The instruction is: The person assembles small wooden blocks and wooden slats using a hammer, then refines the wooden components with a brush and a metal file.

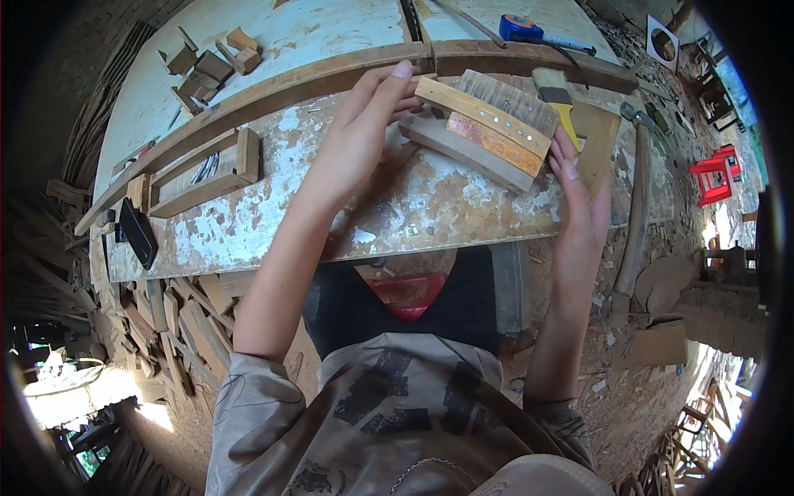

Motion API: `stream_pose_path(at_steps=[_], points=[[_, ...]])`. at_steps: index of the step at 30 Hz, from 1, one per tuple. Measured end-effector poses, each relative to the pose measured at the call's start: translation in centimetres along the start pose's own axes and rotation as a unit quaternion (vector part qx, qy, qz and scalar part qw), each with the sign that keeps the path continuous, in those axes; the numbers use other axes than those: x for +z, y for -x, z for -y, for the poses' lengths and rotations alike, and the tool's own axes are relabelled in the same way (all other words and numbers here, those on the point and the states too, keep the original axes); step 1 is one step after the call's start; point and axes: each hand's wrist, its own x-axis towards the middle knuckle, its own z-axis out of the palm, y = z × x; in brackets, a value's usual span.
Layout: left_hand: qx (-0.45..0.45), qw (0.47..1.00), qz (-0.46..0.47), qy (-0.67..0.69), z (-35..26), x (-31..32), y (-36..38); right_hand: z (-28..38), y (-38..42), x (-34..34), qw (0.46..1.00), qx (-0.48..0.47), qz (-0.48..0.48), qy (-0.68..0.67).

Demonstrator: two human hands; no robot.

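A wooden brush block point(484, 132) with pale bristles lies tilted on the worn workbench point(413, 207), gripped at its ends by the left hand point(364, 132) and right hand point(579, 190). A yellow-handled paintbrush point(558, 103) lies just beside it at 2 o'clock, a tape measure point(523, 29) at 12 o'clock. Wood offcuts point(207, 62) lie well apart at 10 o'clock, a small wooden frame point(207, 169) at 9 o'clock.
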Motion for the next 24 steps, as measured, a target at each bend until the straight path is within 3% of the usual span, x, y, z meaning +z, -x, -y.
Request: stream_pose_path(at_steps=[8, 11, 15, 18, 24], points=[[0.025, 1.000, -0.012, 0.013, 0.0, -1.3, 2.5, -0.8, 2.3, 0.4, 0.996, -0.083, 0.020, 0.034], [0.029, 0.998, -0.016, -0.050, -0.2, -1.7, 4.1, -1.2, 4.1, 0.5, 0.992, -0.116, 0.043, 0.023], [0.017, 0.999, -0.039, 0.015, 0.1, -1.8, 5.4, -2.9, 5.5, 0.6, 0.983, -0.170, 0.064, -0.003], [0.023, 0.999, -0.041, 0.001, 0.7, -2.2, 6.1, -2.2, 6.6, 0.8, 0.985, -0.157, 0.041, 0.059], [0.022, 0.998, -0.028, -0.050, 1.4, -2.5, 6.4, -3.0, 6.8, 0.9, 0.984, -0.156, 0.060, 0.060]])
